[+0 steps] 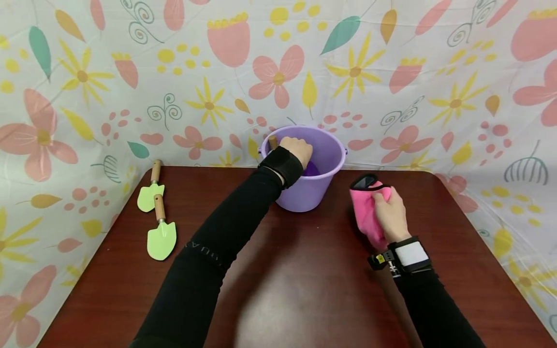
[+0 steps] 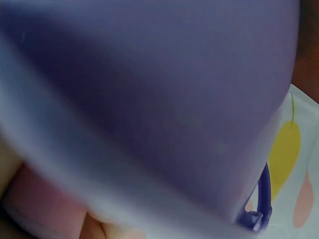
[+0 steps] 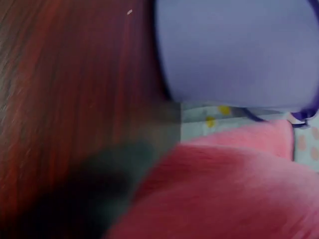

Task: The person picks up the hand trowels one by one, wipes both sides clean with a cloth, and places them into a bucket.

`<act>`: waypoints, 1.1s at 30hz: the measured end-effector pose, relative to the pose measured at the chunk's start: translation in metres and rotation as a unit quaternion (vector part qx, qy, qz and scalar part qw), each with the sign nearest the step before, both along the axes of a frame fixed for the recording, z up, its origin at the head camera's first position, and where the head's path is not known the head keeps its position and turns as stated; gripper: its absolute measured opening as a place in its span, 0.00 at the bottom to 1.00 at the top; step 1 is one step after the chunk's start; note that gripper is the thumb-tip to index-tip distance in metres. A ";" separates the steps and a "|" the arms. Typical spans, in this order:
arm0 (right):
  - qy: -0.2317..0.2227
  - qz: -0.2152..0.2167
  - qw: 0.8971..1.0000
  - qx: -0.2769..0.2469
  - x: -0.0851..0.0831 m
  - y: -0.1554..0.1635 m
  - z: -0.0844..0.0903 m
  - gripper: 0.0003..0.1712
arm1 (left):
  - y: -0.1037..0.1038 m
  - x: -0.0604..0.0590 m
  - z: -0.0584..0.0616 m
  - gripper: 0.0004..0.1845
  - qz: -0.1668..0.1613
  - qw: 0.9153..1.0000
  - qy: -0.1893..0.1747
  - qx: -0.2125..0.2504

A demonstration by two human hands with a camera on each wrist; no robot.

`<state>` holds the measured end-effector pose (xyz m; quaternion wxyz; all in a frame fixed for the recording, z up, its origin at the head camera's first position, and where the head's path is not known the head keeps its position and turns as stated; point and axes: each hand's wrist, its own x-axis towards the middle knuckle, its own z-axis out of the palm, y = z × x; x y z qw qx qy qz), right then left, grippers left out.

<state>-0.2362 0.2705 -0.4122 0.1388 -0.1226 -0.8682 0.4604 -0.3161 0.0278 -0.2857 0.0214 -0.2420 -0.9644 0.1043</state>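
Note:
My left hand reaches over the near rim of a light purple bucket, its fingers curled into a fist. Beside the fist, a short wooden handle pokes out, and a darker purple piece lies on the other side, inside the bucket. They look like one tool in the fist; the fingers hide its middle. To the right of the bucket, my right hand pinches a soft pink cloth item with a black-edged opening. In the right wrist view, the pink fabric fills the lower right, near the bucket.
Two green trowels with wooden handles lie at the table's left: a nearer trowel and a farther trowel. The dark brown table meets a flower-patterned cloth along its back and sides.

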 end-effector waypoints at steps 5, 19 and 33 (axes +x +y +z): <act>-0.019 0.060 0.996 0.061 -0.001 -0.003 -0.009 0.15 | 0.006 -0.008 -0.014 0.11 -0.021 1.000 -0.004 -0.012; -0.070 0.174 0.971 0.150 -0.007 -0.002 -0.026 0.23 | 0.010 -0.016 -0.022 0.10 -0.030 0.994 -0.098 0.029; -0.027 0.196 0.968 0.155 -0.003 -0.001 -0.021 0.28 | 0.001 -0.018 -0.014 0.10 -0.036 0.986 -0.132 0.095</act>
